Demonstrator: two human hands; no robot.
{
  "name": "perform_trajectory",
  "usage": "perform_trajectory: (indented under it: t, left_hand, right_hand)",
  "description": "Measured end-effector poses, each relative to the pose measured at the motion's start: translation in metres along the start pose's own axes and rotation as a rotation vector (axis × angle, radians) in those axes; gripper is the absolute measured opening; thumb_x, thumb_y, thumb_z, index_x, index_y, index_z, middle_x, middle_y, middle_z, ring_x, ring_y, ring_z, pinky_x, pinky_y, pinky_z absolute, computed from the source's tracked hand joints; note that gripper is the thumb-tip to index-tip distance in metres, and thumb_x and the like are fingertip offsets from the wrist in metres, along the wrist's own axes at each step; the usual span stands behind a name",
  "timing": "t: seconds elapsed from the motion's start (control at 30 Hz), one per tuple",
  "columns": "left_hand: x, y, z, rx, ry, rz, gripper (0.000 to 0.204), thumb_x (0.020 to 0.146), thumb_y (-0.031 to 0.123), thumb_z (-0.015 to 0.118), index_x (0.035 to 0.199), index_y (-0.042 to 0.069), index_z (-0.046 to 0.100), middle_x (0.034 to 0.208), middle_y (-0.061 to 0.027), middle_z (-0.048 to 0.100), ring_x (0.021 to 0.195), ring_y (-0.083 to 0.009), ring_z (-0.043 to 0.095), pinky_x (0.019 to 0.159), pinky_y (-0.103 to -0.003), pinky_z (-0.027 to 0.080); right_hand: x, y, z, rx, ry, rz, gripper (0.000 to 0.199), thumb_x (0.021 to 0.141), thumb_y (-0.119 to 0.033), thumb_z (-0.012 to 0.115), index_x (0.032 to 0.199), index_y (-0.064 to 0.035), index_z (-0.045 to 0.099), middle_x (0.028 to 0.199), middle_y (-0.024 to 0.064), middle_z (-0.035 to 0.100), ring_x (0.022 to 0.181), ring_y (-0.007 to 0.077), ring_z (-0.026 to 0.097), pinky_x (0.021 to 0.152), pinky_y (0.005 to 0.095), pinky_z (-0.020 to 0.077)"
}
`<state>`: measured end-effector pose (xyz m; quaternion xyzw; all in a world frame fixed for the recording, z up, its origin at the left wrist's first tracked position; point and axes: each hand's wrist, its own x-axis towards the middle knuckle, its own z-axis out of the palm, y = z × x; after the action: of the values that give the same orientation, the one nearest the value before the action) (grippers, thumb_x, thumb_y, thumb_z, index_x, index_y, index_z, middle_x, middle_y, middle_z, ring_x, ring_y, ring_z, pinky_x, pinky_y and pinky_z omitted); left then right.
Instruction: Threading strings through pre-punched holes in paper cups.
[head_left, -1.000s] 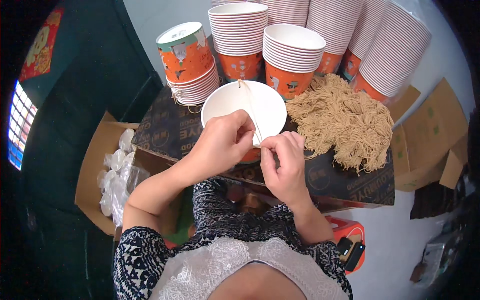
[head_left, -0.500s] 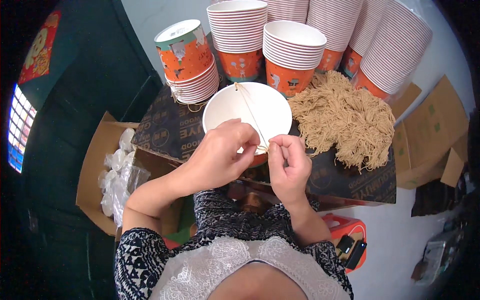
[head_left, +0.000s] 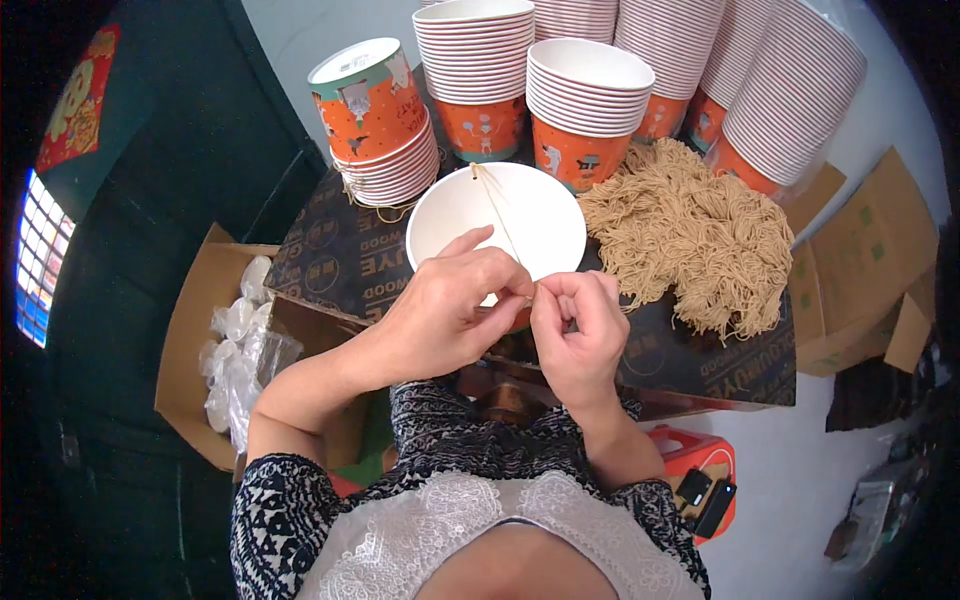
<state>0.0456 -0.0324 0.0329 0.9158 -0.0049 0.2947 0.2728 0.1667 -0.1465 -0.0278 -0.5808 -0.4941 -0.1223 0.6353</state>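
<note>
A white-lined paper bucket (head_left: 535,225) stands mouth up at the near edge of the dark board table. From a small hole in its far rim, a tan string (head_left: 494,202) runs across the mouth to the near rim. There my left hand (head_left: 455,305) pinches the string between thumb and forefinger, the other fingers partly hidden. My right hand (head_left: 578,325) is closed in a pinch on the string too, its fingertips touching those of the left. The knot or string end between them is too small to make out.
A heap of tan strings (head_left: 690,240) lies to the right. Behind stand tall nested stacks of orange paper buckets (head_left: 585,110); an upturned stack (head_left: 375,115) is at the left. Open cardboard boxes flank the table (head_left: 325,240), the left box (head_left: 190,350) holding clear plastic bags.
My fingertips have come together at the near rim, and the small loop of string seen there earlier is now hidden between them. The bucket has barely moved.
</note>
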Motion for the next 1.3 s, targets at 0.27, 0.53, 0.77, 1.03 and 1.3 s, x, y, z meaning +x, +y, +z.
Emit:
perform_trajectory:
  t: [0.27, 0.53, 0.77, 1.03, 1.3]
  left_hand:
    - [0.0048, 0.0022, 0.0013, -0.043, 0.011, -0.028, 0.01, 0.083, -0.003, 0.067, 0.089, 0.003, 0.06, 0.072, -0.0075, 0.066, 0.066, -0.0243, 0.069, 0.112, -0.055, 0.036]
    - [0.0053, 0.0058, 0.0034, -0.079, 0.029, -0.152, 0.015, 0.084, -0.003, 0.067, 0.094, 0.0, 0.056, 0.081, -0.0135, 0.066, 0.077, -0.0266, 0.069, 0.08, -0.038, 0.055]
    - [0.006, 0.0049, 0.0005, -0.114, -0.01, -0.163, 0.016, 0.086, -0.003, 0.066, 0.098, -0.001, 0.055, 0.084, -0.015, 0.066, 0.081, -0.0258, 0.07, 0.07, -0.034, 0.055]
    - [0.0072, 0.005, -0.0017, -0.21, -0.054, -0.264, 0.025, 0.087, -0.009, 0.061, 0.111, -0.002, 0.057, 0.096, -0.0066, 0.065, 0.092, -0.0141, 0.067, 0.085, -0.03, 0.056]
    - [0.0079, 0.0025, -0.0029, -0.276, -0.089, -0.316, 0.027, 0.088, -0.008, 0.061, 0.114, -0.003, 0.055, 0.097, -0.0055, 0.064, 0.092, -0.0116, 0.065, 0.084, -0.028, 0.054]
  right_hand:
    - [0.0016, -0.0009, -0.0047, 0.027, -0.041, 0.058, 0.014, 0.078, 0.003, 0.071, 0.081, -0.0071, 0.063, 0.063, 0.0013, 0.057, 0.06, 0.0214, 0.053, 0.066, 0.0355, 0.0411]
    - [0.0022, -0.0011, -0.0088, 0.054, -0.099, 0.093, 0.007, 0.085, 0.002, 0.07, 0.085, -0.0022, 0.065, 0.068, 0.0014, 0.061, 0.068, 0.0119, 0.05, 0.064, 0.0271, 0.0418]
    - [0.0025, 0.0005, -0.0076, 0.063, -0.101, 0.096, 0.006, 0.085, 0.001, 0.071, 0.086, -0.0024, 0.065, 0.068, 0.0011, 0.061, 0.068, 0.0114, 0.051, 0.065, 0.027, 0.0419]
    - [0.0026, -0.0001, -0.0083, 0.078, -0.126, 0.157, 0.005, 0.088, -0.001, 0.07, 0.087, -0.0022, 0.065, 0.07, 0.0004, 0.063, 0.068, 0.0086, 0.05, 0.067, 0.0256, 0.0414]
    - [0.002, -0.0022, -0.0091, 0.101, -0.131, 0.226, 0.009, 0.083, 0.0, 0.072, 0.085, -0.0044, 0.064, 0.073, 0.005, 0.064, 0.072, 0.0222, 0.057, 0.063, 0.0354, 0.046]
